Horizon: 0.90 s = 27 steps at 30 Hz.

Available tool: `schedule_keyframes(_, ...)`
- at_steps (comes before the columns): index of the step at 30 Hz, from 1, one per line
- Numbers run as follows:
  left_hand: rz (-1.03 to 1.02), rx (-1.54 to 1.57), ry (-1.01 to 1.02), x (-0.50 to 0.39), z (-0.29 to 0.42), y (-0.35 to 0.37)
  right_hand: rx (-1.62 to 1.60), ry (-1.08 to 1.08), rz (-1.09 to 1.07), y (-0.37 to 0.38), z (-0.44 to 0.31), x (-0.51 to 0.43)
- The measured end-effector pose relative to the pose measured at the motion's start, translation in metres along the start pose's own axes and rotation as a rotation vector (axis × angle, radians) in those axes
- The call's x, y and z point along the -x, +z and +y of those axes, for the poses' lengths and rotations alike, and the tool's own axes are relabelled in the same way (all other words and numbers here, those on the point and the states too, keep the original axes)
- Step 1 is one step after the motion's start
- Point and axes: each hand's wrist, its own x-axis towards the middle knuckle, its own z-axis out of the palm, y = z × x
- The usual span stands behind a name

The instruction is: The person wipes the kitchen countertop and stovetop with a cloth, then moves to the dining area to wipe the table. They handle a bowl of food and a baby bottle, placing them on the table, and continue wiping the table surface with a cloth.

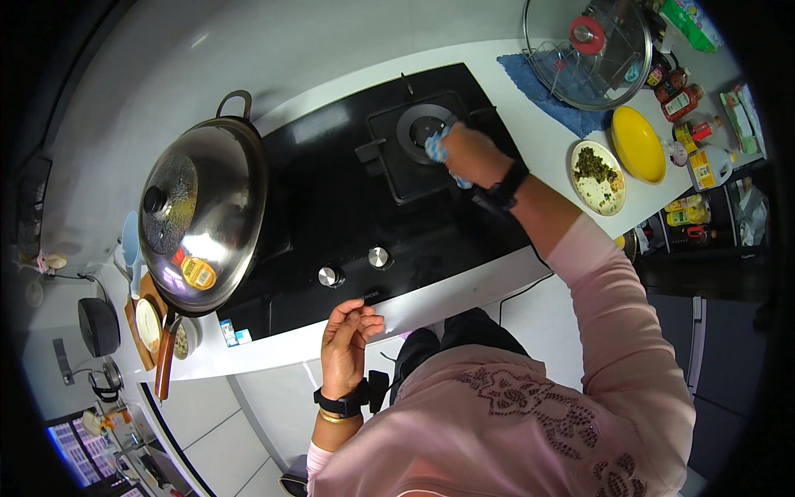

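My right hand [472,152] grips a blue-and-white cloth [436,146] and presses it against the burner ring [407,129] of a black glass gas hob [323,199]. Part of the cloth is hidden under my fingers. My left hand [348,332] hangs empty, its fingers loosely curled, by the hob's front edge below two silver control knobs [378,257]. Over the hob's left side stands a large wok, its wooden handle [165,360] pointing towards me. A domed steel lid [217,205] with a glass window covers it.
On the right counter lie a plate of chopped greens [599,180], a yellow plate [638,146], a blue cloth [528,81] and a glass lid [596,74] in a wire rack. Several bottles [683,102] line the wall. Left of the wok sit a small bowl [186,338] and wooden boards [131,323].
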Motion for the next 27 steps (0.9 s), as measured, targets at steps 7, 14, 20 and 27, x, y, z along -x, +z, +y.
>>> schedule_keyframes(7,0.001,-0.014,0.011,-0.01,-0.001,0.014,-0.682,-0.307,0.162,-0.02,0.026,-0.015)
schedule_keyframes(14,0.041,-0.023,-0.005,-0.014,-0.001,0.014,-0.235,-0.058,-0.003,-0.013,0.081,0.028)
schedule_keyframes(20,-0.002,-0.023,-0.023,-0.022,-0.006,0.023,-0.161,-0.223,-0.072,0.049,0.054,0.037)
schedule_keyframes(27,0.022,-0.029,-0.021,-0.018,-0.007,0.023,0.084,-0.075,-0.005,0.011,0.08,0.038)
